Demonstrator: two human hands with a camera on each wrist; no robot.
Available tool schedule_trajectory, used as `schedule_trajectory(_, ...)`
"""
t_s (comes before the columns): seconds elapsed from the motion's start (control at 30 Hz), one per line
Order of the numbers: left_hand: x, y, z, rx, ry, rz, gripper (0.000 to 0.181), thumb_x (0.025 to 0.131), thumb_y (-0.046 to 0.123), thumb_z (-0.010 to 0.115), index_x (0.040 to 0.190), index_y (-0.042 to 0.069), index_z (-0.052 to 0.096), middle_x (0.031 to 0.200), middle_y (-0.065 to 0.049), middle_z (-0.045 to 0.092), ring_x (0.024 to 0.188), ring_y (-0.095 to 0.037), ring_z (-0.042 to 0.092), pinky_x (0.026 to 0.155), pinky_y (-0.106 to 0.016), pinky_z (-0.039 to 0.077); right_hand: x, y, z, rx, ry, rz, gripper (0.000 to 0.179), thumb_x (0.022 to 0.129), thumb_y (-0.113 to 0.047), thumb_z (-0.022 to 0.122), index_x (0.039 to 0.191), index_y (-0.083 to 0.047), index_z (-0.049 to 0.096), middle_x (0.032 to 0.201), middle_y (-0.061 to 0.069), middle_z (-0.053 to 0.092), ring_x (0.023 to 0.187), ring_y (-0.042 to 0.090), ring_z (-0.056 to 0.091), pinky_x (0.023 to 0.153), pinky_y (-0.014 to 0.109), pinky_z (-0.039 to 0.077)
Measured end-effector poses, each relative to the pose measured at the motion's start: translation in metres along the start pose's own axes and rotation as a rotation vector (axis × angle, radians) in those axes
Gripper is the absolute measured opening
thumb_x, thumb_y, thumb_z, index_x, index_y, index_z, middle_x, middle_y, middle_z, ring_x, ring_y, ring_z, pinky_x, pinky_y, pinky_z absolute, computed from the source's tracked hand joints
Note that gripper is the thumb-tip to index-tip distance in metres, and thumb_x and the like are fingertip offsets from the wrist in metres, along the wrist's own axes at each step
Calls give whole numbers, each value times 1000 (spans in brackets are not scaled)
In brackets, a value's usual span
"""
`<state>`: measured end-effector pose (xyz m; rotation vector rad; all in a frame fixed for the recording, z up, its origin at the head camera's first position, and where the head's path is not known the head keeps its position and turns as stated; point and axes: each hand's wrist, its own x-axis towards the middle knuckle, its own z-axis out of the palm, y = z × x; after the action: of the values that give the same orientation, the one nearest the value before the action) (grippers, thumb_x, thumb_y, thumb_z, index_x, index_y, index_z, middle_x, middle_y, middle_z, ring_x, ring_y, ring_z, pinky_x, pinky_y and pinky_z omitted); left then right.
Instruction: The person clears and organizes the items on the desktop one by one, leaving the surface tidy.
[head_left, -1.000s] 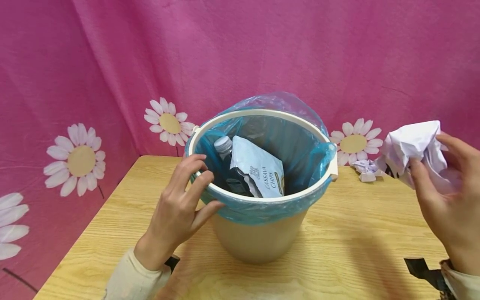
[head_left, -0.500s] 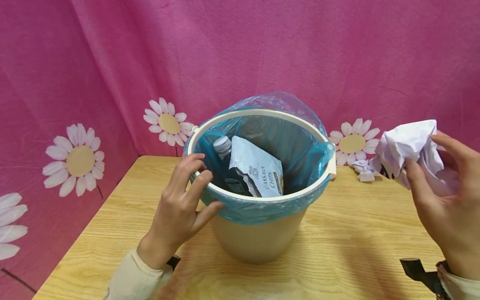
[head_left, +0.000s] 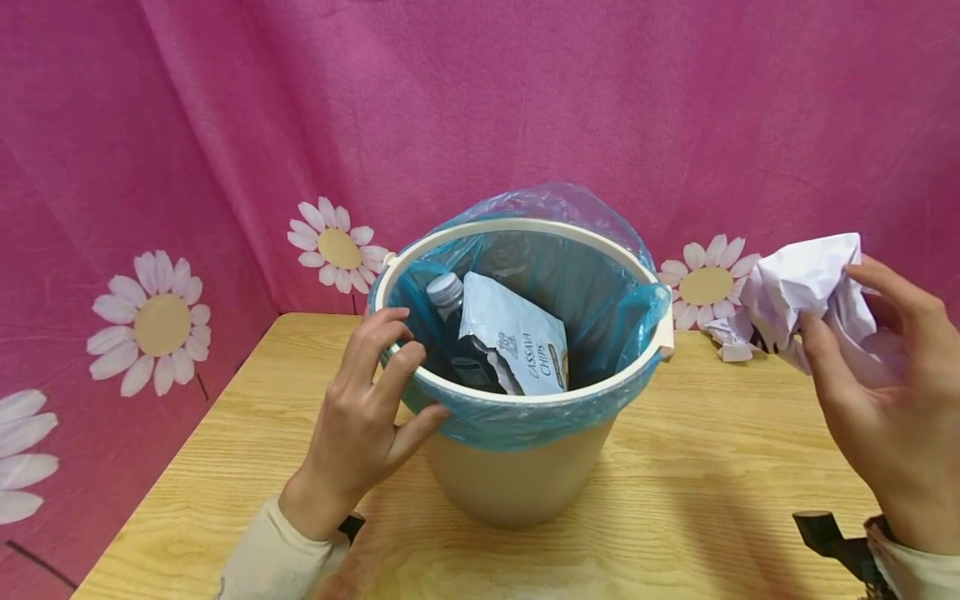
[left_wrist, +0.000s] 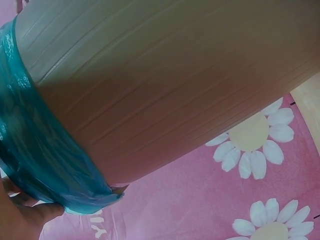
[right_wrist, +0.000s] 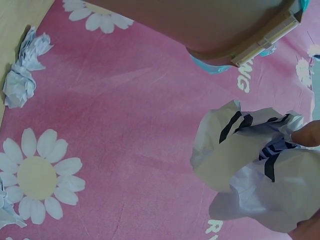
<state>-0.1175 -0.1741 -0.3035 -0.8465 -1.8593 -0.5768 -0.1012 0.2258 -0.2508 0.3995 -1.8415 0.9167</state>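
A beige bin [head_left: 517,479] lined with a blue plastic bag [head_left: 517,427] stands on the table, its pale rim ring over the liner. My left hand [head_left: 360,408] grips the rim at its near left, fingers over the edge and thumb against the liner outside. Inside the bin lie a capped bottle [head_left: 446,292] and a torn cassava chips packet [head_left: 517,333]. Off to the right, my right hand [head_left: 892,383] holds a crumpled sheet of paper [head_left: 802,283] in the air. Dark printed marks show on that paper [right_wrist: 250,160] in the right wrist view.
More crumpled paper [head_left: 731,337] lies at the back of the wooden table [head_left: 690,500], right of the bin; in the right wrist view several crumpled pieces [right_wrist: 22,80] show. A pink flowered cloth [head_left: 480,100] hangs behind the table and along its left side.
My right hand has drifted a little to the left, toward the bin, with the crumpled paper. My left hand stays on the rim, and the bin's contents have not moved.
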Motion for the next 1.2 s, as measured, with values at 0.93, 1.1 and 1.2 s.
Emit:
schedule_trajectory(0.93,-1,1,1,6,-14,-33,56,99,57,47,112,3,57,122,-22,55,126,-40,50,94,-58,51,4,-21,17,60,61,-27,43,86,-3,72,123,14,59,125,13,65,99,2,62,92,12,47)
schedule_trajectory(1.1,-1,1,2,3,-10,-24,56,99,56,47,112,3,57,121,-22,55,125,-40,50,95,-57,51,4,-18,24,106,110,-74,42,84,-5,74,118,15,60,123,23,65,98,6,64,91,14,49)
schedule_trajectory(1.2,-1,1,2,4,-11,-25,56,99,57,47,112,3,57,121,-22,55,126,-40,50,95,-57,51,5,-17,28,125,126,-98,42,83,-5,75,117,15,61,121,26,65,99,9,65,93,17,49)
